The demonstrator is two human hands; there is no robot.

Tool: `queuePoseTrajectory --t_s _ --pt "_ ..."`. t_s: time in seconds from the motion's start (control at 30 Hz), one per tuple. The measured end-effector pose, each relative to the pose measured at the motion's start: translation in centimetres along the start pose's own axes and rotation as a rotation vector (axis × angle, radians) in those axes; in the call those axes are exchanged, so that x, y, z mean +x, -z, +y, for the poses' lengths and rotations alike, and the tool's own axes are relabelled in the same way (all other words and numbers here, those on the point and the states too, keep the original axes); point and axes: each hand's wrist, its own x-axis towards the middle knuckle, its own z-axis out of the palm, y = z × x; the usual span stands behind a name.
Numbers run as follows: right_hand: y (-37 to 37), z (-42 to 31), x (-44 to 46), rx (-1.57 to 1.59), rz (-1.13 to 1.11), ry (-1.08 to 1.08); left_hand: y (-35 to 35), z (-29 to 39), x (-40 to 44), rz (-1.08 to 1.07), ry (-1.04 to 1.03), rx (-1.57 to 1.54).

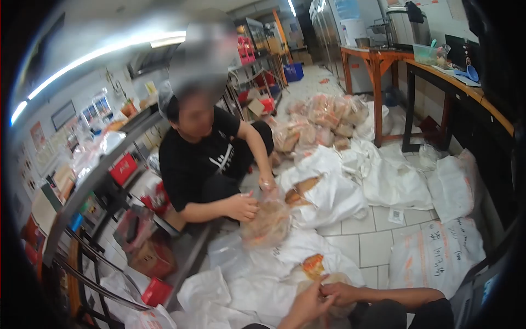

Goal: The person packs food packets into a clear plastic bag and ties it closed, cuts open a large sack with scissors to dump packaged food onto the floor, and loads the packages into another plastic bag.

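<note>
At the bottom of the view, my left hand (308, 305) and my right hand (339, 294) meet with fingers closed together over a clear plastic bag (346, 310). The bag bulges below and beside them, and its contents are mostly hidden. Just beyond my hands lies a white sack (329, 253) with an orange patch (313, 265) showing on it; I cannot make out what that is. Across from me a crouching person in a black shirt (186, 159) grips the top of another clear plastic bag (266, 223) holding something brownish.
More white sacks (392, 175) cover the tiled floor (361, 249). A sack with handwriting (435, 255) lies at the right. Filled clear bags (323, 118) are heaped farther back. A metal-framed shelf (96, 181) stands left, a wooden-topped table (460, 88) right.
</note>
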Motion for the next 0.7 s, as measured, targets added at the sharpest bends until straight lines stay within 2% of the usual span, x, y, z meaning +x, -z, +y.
queuePoseTrajectory --t_s 0.07,0.1,0.13,0.17,0.2,0.27,0.3,0.33,0.4,0.43,0.47,0.53,0.57,0.63,0.67,0.7 --pt "0.8 -1.3 0.4 0.072 0.073 0.008 -0.1 -1.4 -0.1 0.010 -0.007 0.022" --pt "1.0 -1.5 0.6 0.072 0.061 -0.012 -0.2 -2.1 -0.2 0.087 -0.016 -0.069" --pt "1.1 -1.8 0.7 0.066 0.120 -0.075 -0.4 -2.6 -0.5 0.170 -0.021 -0.161" --pt "1.3 -1.9 0.7 0.056 0.175 -0.138 -0.4 -2.9 -0.8 0.183 -0.007 -0.111" --pt "1.4 -1.8 0.7 0.052 0.154 -0.160 0.1 -2.9 -0.6 0.190 0.008 -0.137" --pt "2.0 -1.5 0.7 0.018 0.178 -0.218 1.2 -2.9 0.2 0.397 -0.302 0.238" --pt "1.9 -1.8 0.7 0.142 0.157 -0.311 1.4 -3.3 0.0 0.359 -0.169 0.105" --pt "2.0 -1.3 0.5 0.130 0.140 -0.327 1.4 -3.6 -0.3 0.371 -0.159 0.085" --pt "2.3 0.3 0.7 0.609 0.109 -0.388 1.7 -4.4 -0.4 0.282 0.060 -0.107" --pt "2.6 -0.5 0.9 0.657 0.072 -0.491 1.2 -6.2 -0.5 0.199 0.141 -0.088" --pt "2.6 0.0 1.2 0.644 0.053 -0.496 0.6 -8.1 -0.6 0.220 0.146 -0.098" --pt "2.1 0.7 1.5 1.020 0.058 -0.571 -0.4 -10.9 -0.9 0.059 0.354 0.078" --pt "2.4 0.3 1.8 1.008 0.046 -0.580 -0.7 -11.8 -0.9 0.073 0.358 0.066" --pt "3.1 -3.0 3.0 0.592 -0.076 -0.827 -0.8 -12.9 -1.2 -0.036 0.542 0.176" --pt "3.9 -4.6 3.4 0.594 -0.078 -0.841 -1.1 -14.3 -0.9 -0.001 0.531 0.086" --pt "4.6 -6.4 3.8 0.261 -0.140 -0.719 -1.9 -16.2 -1.1 0.017 0.531 -0.006"
